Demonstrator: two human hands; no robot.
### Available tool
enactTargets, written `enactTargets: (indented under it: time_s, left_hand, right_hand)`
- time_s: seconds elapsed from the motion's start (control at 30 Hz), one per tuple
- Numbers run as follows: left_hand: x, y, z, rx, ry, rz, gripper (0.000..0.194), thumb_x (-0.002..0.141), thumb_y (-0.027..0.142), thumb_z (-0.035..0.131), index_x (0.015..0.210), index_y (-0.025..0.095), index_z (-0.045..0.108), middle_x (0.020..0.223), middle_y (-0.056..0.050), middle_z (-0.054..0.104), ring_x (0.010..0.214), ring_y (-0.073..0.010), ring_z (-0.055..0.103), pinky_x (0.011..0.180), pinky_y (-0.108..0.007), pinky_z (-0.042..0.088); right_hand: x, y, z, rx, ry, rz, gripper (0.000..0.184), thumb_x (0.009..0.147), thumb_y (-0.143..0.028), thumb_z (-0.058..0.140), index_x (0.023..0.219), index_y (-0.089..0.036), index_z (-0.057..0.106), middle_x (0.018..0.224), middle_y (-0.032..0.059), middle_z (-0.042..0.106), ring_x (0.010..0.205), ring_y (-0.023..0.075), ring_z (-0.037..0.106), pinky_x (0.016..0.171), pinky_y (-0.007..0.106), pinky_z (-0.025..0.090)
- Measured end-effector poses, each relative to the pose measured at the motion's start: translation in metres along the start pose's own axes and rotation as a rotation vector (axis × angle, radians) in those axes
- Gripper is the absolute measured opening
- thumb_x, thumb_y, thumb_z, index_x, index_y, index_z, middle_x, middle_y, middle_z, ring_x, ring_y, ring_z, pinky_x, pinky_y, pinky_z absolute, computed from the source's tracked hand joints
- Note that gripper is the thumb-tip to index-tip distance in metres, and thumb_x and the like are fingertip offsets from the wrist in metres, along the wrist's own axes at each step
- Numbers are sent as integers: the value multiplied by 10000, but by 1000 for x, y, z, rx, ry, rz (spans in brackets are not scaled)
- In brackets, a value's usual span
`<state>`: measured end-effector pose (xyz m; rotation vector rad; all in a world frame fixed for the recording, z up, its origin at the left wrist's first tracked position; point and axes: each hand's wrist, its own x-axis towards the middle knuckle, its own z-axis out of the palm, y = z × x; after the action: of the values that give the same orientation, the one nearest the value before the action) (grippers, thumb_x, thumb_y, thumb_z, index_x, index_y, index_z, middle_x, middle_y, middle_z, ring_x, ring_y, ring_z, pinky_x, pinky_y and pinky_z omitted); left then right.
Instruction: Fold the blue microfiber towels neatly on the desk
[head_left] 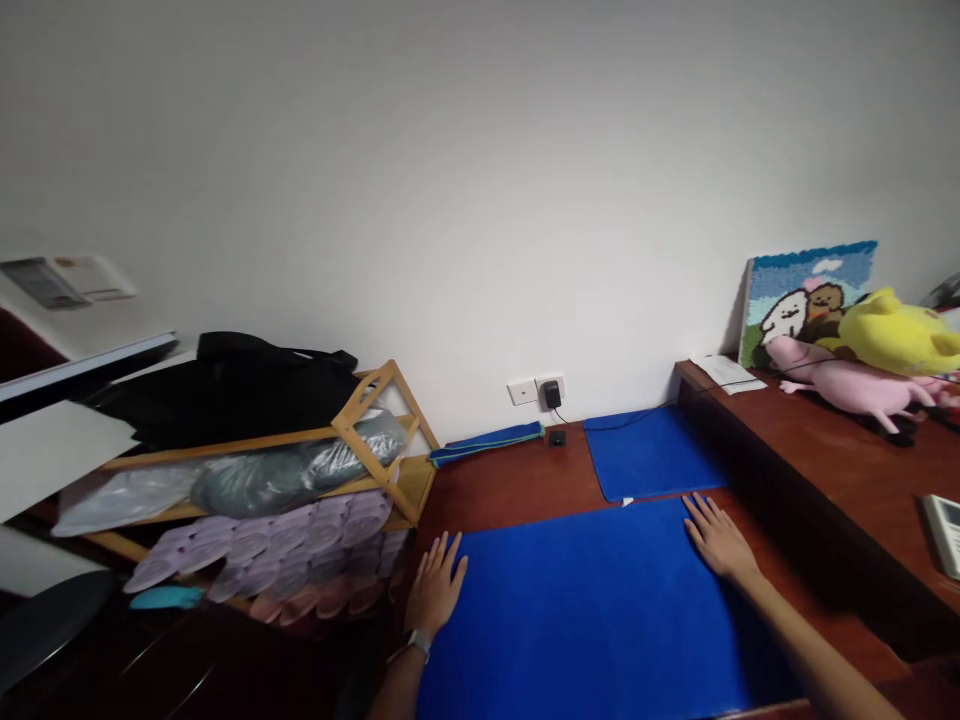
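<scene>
Your left hand (436,588) (ten o'clock), right hand (718,540) (two) lie spread, empty — the blue cloth (581,620) seems soft, light; pinch corners.

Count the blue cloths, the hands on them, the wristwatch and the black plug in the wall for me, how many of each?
Blue cloths: 3 (large cloth, smaller cloth, narrow cloth)
Hands: 2 (left hand, right hand)
Wristwatch: 1
Black plug: 1
Total: 7
</scene>
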<state>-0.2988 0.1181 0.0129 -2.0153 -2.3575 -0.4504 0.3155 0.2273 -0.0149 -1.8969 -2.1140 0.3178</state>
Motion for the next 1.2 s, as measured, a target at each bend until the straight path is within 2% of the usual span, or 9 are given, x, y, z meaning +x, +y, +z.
enactTargets:
  time_s: [0.3,0.43,0.53,0.67,0.77,0.87,0.93,1.0,1.2]
  left_hand:
    - [-4,3,5,18,0,-25,596,1035,497,383,1575,254,446,1689,-118,372,1569,-312,295,1249,-523,273]
    - [-6,7,4,6,17,-35,583,1037,483,391,1570,256,457,1691,-117,368,1567,-316,298,1250,-524,270]
    - [-7,9,3,4,14,-42,572,1040,466,396,1571,261,456,1689,-114,372,1565,-314,306,1253,-524,266]
    - [-8,10,0,20,6,-46,577,1043,471,396,1577,257,445,1692,-125,359,1563,-314,311,1253,-517,274]
    - [-8,9,1,17,17,-38,577,1042,478,400,1579,267,441,1697,-109,355,1566,-309,305,1253,-512,280]
    - [-8,6,4,12,27,-36,576,1043,478,402,1581,275,436,1700,-103,350,1566,-309,304,1255,-513,280]
    - [-7,5,6,15,35,-36,574,1044,472,402,1580,272,438,1706,-109,335,1569,-318,294,1257,-517,277]
    - [-6,5,8,30,43,-42,574,1042,473,405,1579,274,440,1711,-108,323,1571,-326,289,1258,-522,278]
    - [-4,6,9,101,43,-64,576,1037,488,419,1584,306,425,1712,-76,332,1573,-315,284,1259,-507,287]
  right_hand:
    - [-8,3,-23,73,40,147,648,889,-507,459,1478,-264,572,1620,99,464,1537,320,339,1258,577,196]
    - [-7,-21,-31,95,84,148,624,861,-486,489,1403,-214,639,1555,157,539,1503,392,383,1243,614,192]
    - [-8,-78,-20,94,110,29,622,916,-447,423,1429,-148,606,1589,186,484,1534,388,323,1261,610,141]
    - [-15,-197,16,126,29,-249,636,987,-467,372,1540,-179,500,1643,84,416,1558,262,299,1293,441,164]
    - [-21,-278,42,165,-121,-436,670,1034,-499,305,1612,-169,371,1683,95,312,1574,281,249,1290,495,170]
    - [-23,-313,56,150,-211,-462,700,1044,-540,283,1632,-162,315,1694,113,258,1582,292,214,1288,513,162]
    - [-22,-307,58,127,-220,-446,714,1045,-565,270,1637,-166,299,1697,111,240,1585,288,205,1290,517,156]
    - [-20,-281,55,95,-197,-415,704,1048,-562,259,1638,-180,296,1699,96,239,1586,275,207,1291,514,155]
    - [-11,-146,25,-63,-108,-193,678,1038,-514,231,1638,-206,305,1695,48,288,1587,251,211,1295,509,163]
